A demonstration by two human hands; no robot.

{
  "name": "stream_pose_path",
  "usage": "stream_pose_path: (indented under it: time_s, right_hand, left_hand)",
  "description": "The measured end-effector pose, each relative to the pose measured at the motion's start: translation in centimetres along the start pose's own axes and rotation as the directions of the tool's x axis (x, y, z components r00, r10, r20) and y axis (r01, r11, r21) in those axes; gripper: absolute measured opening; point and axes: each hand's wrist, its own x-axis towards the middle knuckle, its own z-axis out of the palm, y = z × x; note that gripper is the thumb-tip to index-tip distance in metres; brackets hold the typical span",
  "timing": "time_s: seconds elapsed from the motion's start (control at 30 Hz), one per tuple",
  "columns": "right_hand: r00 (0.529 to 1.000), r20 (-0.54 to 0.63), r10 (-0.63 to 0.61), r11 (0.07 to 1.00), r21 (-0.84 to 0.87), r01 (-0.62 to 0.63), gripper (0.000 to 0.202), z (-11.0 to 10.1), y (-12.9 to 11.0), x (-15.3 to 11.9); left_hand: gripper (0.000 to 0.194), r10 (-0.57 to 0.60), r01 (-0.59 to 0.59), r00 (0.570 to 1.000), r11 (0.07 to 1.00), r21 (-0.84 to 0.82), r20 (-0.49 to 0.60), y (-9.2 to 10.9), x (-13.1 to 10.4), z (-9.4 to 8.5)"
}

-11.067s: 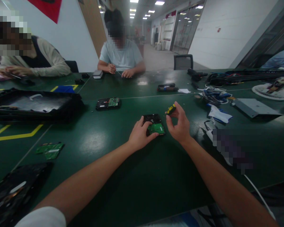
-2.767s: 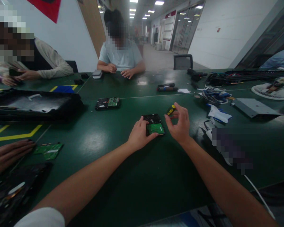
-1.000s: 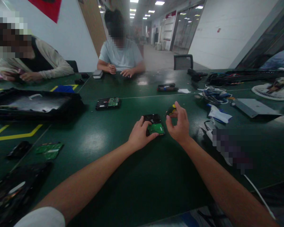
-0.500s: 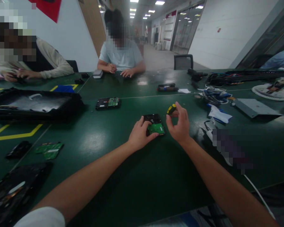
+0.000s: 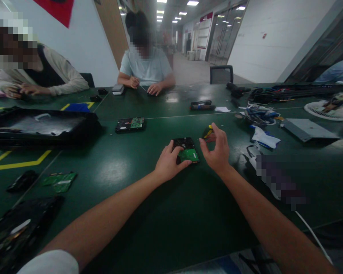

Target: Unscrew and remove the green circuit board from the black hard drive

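A hard drive (image 5: 188,153) with a green circuit board on its upper face lies on the dark green table. My left hand (image 5: 169,161) grips it from the left, fingers at the far side and thumb along the near edge. Just right of the drive, my right hand (image 5: 217,150) is raised, thumb and fingertips around a black-and-yellow screwdriver (image 5: 208,133). Only its handle shows clearly, partly blurred; I cannot make out the shaft or tip.
Another hard drive (image 5: 130,124) lies farther back. Left are a black tray-like casing (image 5: 42,125) and loose circuit boards (image 5: 60,182). On the right sit a cable bundle (image 5: 260,114), a grey metal box (image 5: 310,130) and a power strip (image 5: 264,177). Two people sit across the table.
The screwdriver handle has turned and tilted between my right fingers, which have shifted slightly. My left hand and the hard drive stay put.
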Motion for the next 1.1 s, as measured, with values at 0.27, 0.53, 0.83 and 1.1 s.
stream_pose_path:
  time_s: [0.27, 0.53, 0.83, 1.1]
  right_hand:
    - [1.000, 0.000, 0.012, 0.999, 0.033, -0.012, 0.069, -0.06, -0.12, 0.01]
    - [1.000, 0.025, 0.000, 0.999, 0.032, 0.000, 0.070, -0.17, -0.41, 0.11]
    - [0.999, 0.043, 0.006, 1.000, 0.029, -0.007, 0.071, -0.07, -0.21, -0.03]
    - [0.999, 0.043, 0.008, 0.999, 0.035, -0.010, 0.068, -0.08, -0.20, -0.03]
  left_hand:
    - [0.063, 0.003, -0.003, 1.000, 1.000, 0.010, -0.008, -0.05, 0.07, 0.09]
    - [0.063, -0.001, 0.001, 1.000, 1.000, 0.004, -0.004, 0.00, 0.05, 0.03]
    - [0.062, -0.010, 0.010, 1.000, 1.000, -0.009, 0.005, -0.08, 0.08, 0.07]
    - [0.061, -0.004, 0.004, 1.000, 1.000, -0.006, -0.003, 0.01, 0.05, 0.13]
